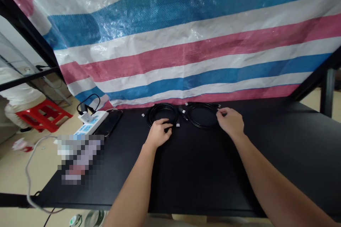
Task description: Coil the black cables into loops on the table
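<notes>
Two black coiled cables lie side by side at the far edge of a black table. My left hand rests on the near side of the left coil, its fingers curled over the cable. My right hand sits at the right side of the right coil, with thumb and fingers pinched on the cable near one end. Small light-coloured plugs stick out from both coils.
A white power strip and a dark phone lie at the table's far left. A striped blue, red and white tarp hangs behind. A red stool and a person in white are at the left, on the floor.
</notes>
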The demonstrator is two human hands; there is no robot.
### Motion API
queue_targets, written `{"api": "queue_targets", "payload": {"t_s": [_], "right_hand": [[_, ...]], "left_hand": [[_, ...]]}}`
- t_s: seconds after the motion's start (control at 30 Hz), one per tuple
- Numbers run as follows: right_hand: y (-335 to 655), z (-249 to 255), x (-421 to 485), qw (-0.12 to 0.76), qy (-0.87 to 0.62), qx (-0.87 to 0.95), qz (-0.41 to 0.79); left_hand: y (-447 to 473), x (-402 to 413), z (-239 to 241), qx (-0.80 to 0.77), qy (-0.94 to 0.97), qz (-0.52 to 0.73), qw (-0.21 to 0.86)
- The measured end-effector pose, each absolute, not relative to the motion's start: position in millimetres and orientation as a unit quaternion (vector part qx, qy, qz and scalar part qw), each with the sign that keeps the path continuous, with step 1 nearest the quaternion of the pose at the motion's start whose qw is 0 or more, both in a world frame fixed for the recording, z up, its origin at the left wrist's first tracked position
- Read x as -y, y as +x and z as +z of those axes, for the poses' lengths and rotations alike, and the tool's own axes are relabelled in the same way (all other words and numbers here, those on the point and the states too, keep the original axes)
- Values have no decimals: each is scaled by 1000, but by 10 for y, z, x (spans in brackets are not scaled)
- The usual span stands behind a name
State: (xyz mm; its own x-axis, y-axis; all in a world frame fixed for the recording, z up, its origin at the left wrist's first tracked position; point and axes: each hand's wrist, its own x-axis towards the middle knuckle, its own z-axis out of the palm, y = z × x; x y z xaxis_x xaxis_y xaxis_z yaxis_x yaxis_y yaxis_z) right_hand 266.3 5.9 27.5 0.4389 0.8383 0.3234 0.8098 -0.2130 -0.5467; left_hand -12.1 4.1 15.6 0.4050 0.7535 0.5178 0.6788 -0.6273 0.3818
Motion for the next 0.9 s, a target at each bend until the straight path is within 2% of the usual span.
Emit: {"api": "queue_targets", "payload": {"t_s": [0.2, 0.33, 0.47, 0.63, 0.77, 0.9], "right_hand": [[2757, 315, -49, 238, -832, 492, 90], [2749, 310, -66, 219, -842, 481, 107], [2814, 293, -88, 233, -851, 452, 131], [2840, 318, -85, 343, -832, 404, 167], [2813, 308, -118, 520, -744, 354, 224], [2816, 291, -136, 690, -548, 290, 373]], "left_hand": [[-114, -72, 203, -500, 718, 481, 59], [-147, -89, 224, -565, 615, 548, 48], [-148, -95, 212, -602, 573, 552, 65], [-123, -96, 188, -596, 591, 541, 57], [-106, -81, 192, -574, 624, 530, 18], [-69, -43, 210, -542, 659, 521, -3]]}}
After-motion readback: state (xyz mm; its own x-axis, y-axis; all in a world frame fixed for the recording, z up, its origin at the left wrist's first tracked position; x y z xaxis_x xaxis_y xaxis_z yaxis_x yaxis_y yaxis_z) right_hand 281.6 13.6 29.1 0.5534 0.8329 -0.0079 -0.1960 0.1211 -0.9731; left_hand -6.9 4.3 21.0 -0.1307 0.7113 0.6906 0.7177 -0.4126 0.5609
